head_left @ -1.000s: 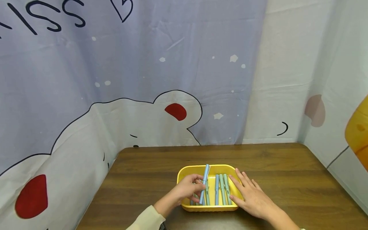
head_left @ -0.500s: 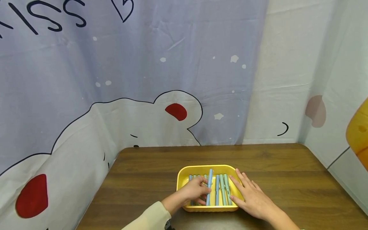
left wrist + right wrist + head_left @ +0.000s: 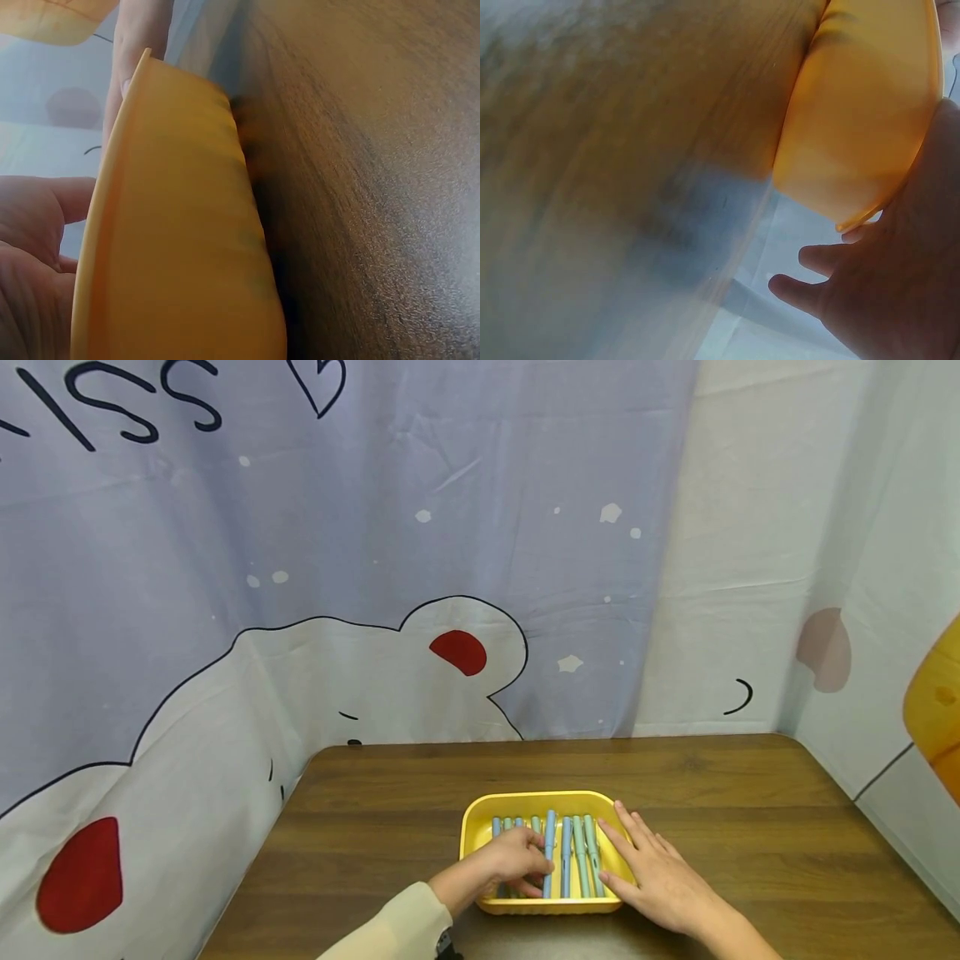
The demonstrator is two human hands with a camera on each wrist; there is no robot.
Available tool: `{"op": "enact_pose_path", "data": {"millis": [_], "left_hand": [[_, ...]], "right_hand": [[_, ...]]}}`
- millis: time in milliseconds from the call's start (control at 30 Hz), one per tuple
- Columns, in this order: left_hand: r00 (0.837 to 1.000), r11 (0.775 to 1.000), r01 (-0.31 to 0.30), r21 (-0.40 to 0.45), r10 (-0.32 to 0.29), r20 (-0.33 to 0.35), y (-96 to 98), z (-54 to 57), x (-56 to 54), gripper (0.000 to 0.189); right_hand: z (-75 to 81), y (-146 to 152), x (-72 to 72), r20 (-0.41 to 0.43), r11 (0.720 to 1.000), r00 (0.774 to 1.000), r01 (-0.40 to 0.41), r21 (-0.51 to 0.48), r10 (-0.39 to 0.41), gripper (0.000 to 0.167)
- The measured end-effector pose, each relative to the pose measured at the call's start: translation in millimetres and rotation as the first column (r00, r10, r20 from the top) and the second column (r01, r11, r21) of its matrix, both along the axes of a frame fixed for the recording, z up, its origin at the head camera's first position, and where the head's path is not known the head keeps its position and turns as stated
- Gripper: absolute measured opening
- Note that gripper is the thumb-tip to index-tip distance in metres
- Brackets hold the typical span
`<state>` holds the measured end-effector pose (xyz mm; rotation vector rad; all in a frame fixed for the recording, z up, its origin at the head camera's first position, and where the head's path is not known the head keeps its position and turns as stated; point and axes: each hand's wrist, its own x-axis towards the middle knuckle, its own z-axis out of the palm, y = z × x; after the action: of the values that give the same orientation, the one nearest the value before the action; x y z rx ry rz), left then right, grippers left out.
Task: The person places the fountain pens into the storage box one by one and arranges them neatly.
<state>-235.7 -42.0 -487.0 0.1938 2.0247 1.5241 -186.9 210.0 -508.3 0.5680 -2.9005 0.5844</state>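
Observation:
My left hand [image 3: 512,857] reaches into a yellow plastic tray [image 3: 551,906] and pinches a light blue pen [image 3: 550,835] low along its barrel, holding it lengthwise in the tray. To its right lie another blue pen [image 3: 566,853] and two pale green pens [image 3: 581,853]. More blue and green pens are partly hidden under the left hand. With fingers spread straight, my right hand [image 3: 663,878] rests at the tray's right rim. In the left wrist view, the tray's outer wall [image 3: 172,210] hides the fingertips and pens. The right wrist view shows straight fingers beside the tray wall [image 3: 855,112].
The tray stands on a dark brown wooden table [image 3: 375,810] near the person's side. Behind and beside the table hangs a printed cloth [image 3: 570,568] with cartoon figures.
The left hand has moved right and lowered the tilted blue pen into the tray beside the other blue pen. The right hand has stayed at the rim.

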Motion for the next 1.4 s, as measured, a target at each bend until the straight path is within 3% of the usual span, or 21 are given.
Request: {"op": "enact_pose_path", "data": {"millis": [533, 967, 1400], "left_hand": [[0.999, 0.998, -0.017, -0.066, 0.015, -0.03, 10.1, -2.6, -2.4, 0.036], [0.997, 0.995, -0.053, -0.089, 0.047, -0.063, 15.8, 0.2, 2.2, 0.036], [0.994, 0.99, -0.052, -0.129, 0.039, -0.099, 15.8, -1.2, 0.5, 0.034]], "right_hand": [[1.3, -1, 1.1, -0.019, 1.0, 1.0, 0.001, 0.0, -0.001, 0.069], [1.0, -2, 1.5, -0.018, 1.0, 1.0, 0.002, 0.003, -0.002, 0.068], [-0.1, -1, -0.6, -0.027, 1.0, 1.0, -0.004, 0.013, 0.005, 0.068]]}}
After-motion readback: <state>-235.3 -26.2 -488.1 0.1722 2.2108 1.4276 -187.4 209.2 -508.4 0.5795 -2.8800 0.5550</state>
